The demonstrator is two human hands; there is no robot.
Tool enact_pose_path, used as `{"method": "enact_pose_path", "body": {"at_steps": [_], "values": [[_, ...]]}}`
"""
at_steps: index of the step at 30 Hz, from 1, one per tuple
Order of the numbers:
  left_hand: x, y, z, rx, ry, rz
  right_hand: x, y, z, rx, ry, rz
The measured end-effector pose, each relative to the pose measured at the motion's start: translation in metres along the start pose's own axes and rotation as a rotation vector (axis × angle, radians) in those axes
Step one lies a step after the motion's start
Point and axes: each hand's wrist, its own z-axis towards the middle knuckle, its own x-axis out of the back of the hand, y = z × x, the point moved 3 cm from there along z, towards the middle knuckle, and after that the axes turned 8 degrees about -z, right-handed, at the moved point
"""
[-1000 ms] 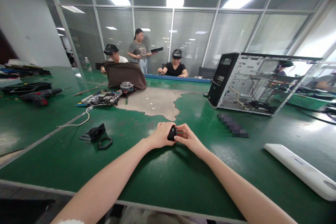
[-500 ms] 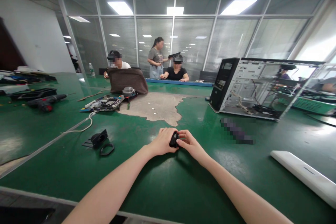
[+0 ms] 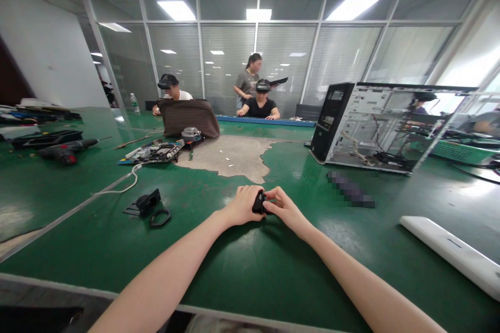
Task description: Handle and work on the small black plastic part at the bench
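Observation:
A small black plastic part (image 3: 258, 203) is held between my two hands just above the green tabletop. My left hand (image 3: 242, 205) is wrapped round it from the left, covering much of it. The fingers of my right hand (image 3: 283, 206) pinch its right side; exactly what the fingertips grip is partly hidden. To the left on the table lie a black plastic bracket (image 3: 145, 203) and a black angular ring (image 3: 160, 217).
An opened computer case (image 3: 371, 125) stands at the right, near a white bar-shaped device (image 3: 449, 250). At the left are a circuit board (image 3: 152, 152), a power drill (image 3: 64, 151) and a white cable (image 3: 133, 179). Two people sit across the table and one stands (image 3: 247, 83).
Both hands keep hold of the black part with hardly any change in grip. The standing person across the table has moved to the right. The view has shifted slightly.

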Motion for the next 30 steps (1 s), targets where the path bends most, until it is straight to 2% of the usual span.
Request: {"method": "enact_pose_path", "body": {"at_steps": [6, 11, 22, 27, 30], "values": [[-0.002, -0.003, 0.000, -0.012, -0.001, -0.008, 0.004, 0.008, 0.001, -0.044, 0.022, -0.076], [-0.002, -0.005, 0.000, -0.027, -0.006, -0.006, 0.001, 0.003, -0.002, 0.010, -0.070, -0.004], [-0.002, -0.003, 0.000, -0.015, -0.015, -0.005, 0.004, 0.005, 0.001, -0.042, 0.027, -0.080], [-0.002, -0.004, 0.000, -0.021, -0.012, 0.009, 0.004, -0.001, -0.002, -0.009, -0.093, -0.018], [-0.002, -0.003, 0.000, -0.034, -0.005, 0.013, 0.004, -0.003, -0.003, 0.005, -0.102, 0.002]]}}
